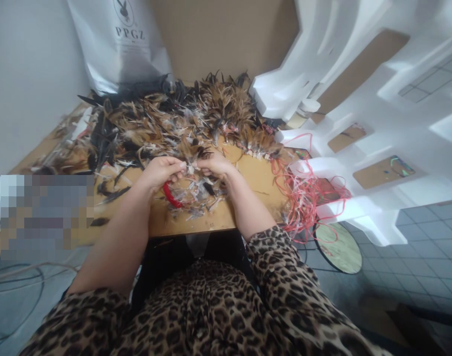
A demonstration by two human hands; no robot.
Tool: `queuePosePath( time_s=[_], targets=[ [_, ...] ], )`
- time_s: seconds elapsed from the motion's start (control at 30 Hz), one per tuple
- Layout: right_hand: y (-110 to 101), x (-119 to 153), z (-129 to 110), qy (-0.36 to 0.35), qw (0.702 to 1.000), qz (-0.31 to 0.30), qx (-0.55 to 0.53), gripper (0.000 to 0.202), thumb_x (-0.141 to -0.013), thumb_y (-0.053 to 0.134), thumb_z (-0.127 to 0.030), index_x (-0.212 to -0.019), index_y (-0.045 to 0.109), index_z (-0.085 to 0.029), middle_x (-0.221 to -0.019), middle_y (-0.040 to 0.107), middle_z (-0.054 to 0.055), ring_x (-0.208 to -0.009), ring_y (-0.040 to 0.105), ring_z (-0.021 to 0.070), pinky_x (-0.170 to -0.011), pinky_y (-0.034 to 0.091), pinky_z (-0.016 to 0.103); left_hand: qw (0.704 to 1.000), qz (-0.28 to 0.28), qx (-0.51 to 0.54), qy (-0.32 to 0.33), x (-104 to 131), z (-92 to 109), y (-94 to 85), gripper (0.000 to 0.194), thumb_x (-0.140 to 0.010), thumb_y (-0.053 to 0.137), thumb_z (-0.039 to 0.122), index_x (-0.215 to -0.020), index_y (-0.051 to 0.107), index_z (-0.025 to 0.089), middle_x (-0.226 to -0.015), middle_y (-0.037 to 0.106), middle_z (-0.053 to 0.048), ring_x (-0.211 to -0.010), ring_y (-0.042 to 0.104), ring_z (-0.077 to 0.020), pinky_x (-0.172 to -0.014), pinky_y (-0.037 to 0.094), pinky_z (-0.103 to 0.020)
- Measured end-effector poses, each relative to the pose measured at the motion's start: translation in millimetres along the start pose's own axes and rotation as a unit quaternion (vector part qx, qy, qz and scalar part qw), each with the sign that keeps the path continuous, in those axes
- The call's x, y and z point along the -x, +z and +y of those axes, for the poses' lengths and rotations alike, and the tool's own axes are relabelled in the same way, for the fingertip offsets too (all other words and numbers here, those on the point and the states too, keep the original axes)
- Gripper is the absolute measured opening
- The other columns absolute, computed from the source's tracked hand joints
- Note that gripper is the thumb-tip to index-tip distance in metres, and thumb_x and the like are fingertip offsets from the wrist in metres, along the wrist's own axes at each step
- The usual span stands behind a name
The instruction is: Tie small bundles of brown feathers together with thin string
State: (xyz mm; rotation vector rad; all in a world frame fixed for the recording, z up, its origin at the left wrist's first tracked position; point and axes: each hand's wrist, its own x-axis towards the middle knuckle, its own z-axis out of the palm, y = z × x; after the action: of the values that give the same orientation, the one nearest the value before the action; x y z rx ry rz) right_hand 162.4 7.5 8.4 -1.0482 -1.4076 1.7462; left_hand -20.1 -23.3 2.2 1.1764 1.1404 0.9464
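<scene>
Over the front part of the table, my left hand (165, 171) and my right hand (214, 165) are close together, fingers pinched. Between them is a small bunch of brown feathers (191, 150), gripped from both sides near its pale quill ends. Just below my left hand lies a red curved piece (171, 196), its kind unclear. Clear and whitish scraps with bits of feather (201, 192) are scattered beneath both hands. Behind them spreads a large pile of brown and black feathers (148, 121).
A silver-white bag (127, 59) stands at the back left. Tangled red strings (307, 198) hang over the table's (261, 174) right edge, against white moulded foam (344, 163). A round green-topped object (339, 249) stands lower right. Cables (40, 282) lie at lower left.
</scene>
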Motion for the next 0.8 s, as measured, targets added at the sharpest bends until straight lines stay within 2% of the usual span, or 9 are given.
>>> queuePosePath(
  time_s=[0.23, 0.4, 0.57, 0.7, 0.8],
  targets=[
    [-3.2, -5.9, 4.4, 0.042, 0.999, 0.005, 0.002, 0.032, -0.054, 0.074, -0.021, -0.057, 0.042, -0.013, -0.040, 0.040, -0.008, -0.035, 0.029, 0.0001, -0.033, 0.021, 0.013, 0.997, 0.032, 0.053, 0.048, -1.8, -5.7, 14.4, 0.026, -0.059, 0.073, 0.032, -0.071, 0.067, 0.010, -0.053, 0.056, 0.000, -0.039, 0.040, -0.0030, -0.038, 0.026, -0.017],
    [-4.4, -8.2, 7.5, 0.046, 0.999, 0.001, 0.003, 0.034, -0.054, 0.073, -0.019, -0.056, 0.039, -0.015, -0.038, 0.039, -0.009, -0.033, 0.029, 0.0001, -0.032, 0.020, 0.012, 0.995, -0.008, 0.067, 0.073, -2.4, -7.6, 16.4, 0.026, -0.061, 0.072, 0.030, -0.078, 0.069, 0.010, -0.056, 0.058, -0.002, -0.043, 0.043, -0.0034, -0.041, 0.029, -0.016],
    [-4.9, -9.5, 11.0, 0.058, 0.998, -0.009, 0.034, 0.027, -0.057, 0.068, -0.016, -0.057, 0.041, -0.015, -0.037, 0.040, -0.009, -0.033, 0.030, 0.0005, -0.031, 0.020, 0.012, 0.996, -0.015, -0.004, 0.085, -2.8, -8.4, 15.0, 0.027, -0.067, 0.067, 0.034, -0.077, 0.069, 0.010, -0.060, 0.064, -0.006, -0.045, 0.051, -0.0073, -0.044, 0.037, -0.018],
    [-2.2, -9.3, 13.5, 0.048, 0.994, 0.030, 0.097, 0.019, -0.060, 0.062, -0.013, -0.056, 0.043, -0.014, -0.036, 0.041, -0.008, -0.032, 0.033, 0.0019, -0.031, 0.023, 0.013, 0.995, -0.002, -0.080, 0.053, -5.1, -11.0, 17.2, 0.021, -0.067, 0.066, 0.032, -0.070, 0.067, 0.011, -0.059, 0.065, -0.007, -0.045, 0.053, -0.0087, -0.045, 0.040, -0.019],
    [0.9, -9.3, 13.6, 0.034, 0.984, 0.058, 0.165, 0.018, -0.060, 0.062, -0.011, -0.057, 0.045, -0.015, -0.036, 0.042, -0.008, -0.032, 0.036, 0.0035, -0.031, 0.026, 0.014, 0.995, 0.003, -0.100, 0.026, -8.8, -15.4, 18.1, 0.016, -0.066, 0.064, 0.027, -0.065, 0.066, 0.011, -0.055, 0.064, -0.006, -0.044, 0.053, -0.0088, -0.045, 0.041, -0.019]
  ],
)
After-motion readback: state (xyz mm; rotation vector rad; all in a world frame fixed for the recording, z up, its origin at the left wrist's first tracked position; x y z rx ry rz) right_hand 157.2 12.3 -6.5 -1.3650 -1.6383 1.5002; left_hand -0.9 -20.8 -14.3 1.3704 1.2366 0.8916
